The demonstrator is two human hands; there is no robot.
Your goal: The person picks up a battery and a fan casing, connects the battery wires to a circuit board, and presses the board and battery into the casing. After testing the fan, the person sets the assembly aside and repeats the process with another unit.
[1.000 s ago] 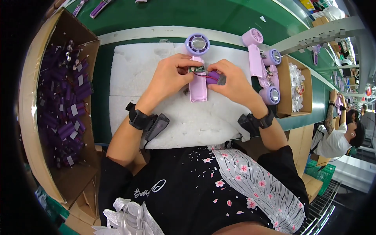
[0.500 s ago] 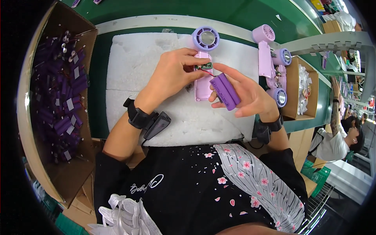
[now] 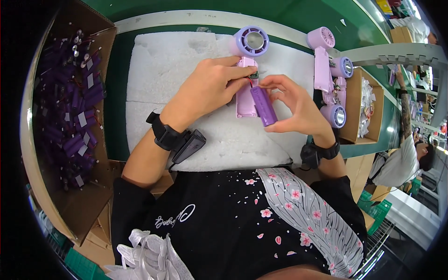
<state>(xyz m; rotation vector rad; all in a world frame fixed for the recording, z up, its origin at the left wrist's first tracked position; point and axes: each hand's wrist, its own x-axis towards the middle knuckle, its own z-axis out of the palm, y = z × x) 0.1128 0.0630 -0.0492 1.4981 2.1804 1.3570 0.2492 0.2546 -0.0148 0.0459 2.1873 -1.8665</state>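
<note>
A handheld fan with a lilac round head (image 3: 252,42) lies on the white foam pad, its pink handle shell (image 3: 245,105) open toward me. Near the top of that shell sits a small green circuit board (image 3: 254,74). My left hand (image 3: 205,91) has its index finger on the board and its thumb just below, by the red wire. Between the fingers and thumb of my right hand (image 3: 301,109) is a purple two-cell battery pack (image 3: 264,106). The pack is tilted along the right edge of the shell, partly over it, and the wire runs from its upper end toward the board.
A deep cardboard box (image 3: 28,121) of purple wired battery packs (image 3: 74,144) stands at the left. More pink fans (image 3: 322,70) lie right of the foam pad (image 3: 163,70), beside a smaller carton (image 3: 373,116) with white pieces. A co-worker (image 3: 399,158) is at the far right.
My right hand has turned the battery pack more upright and brought it left against the shell, now gripping it by its ends. My left hand stays at the circuit board.
</note>
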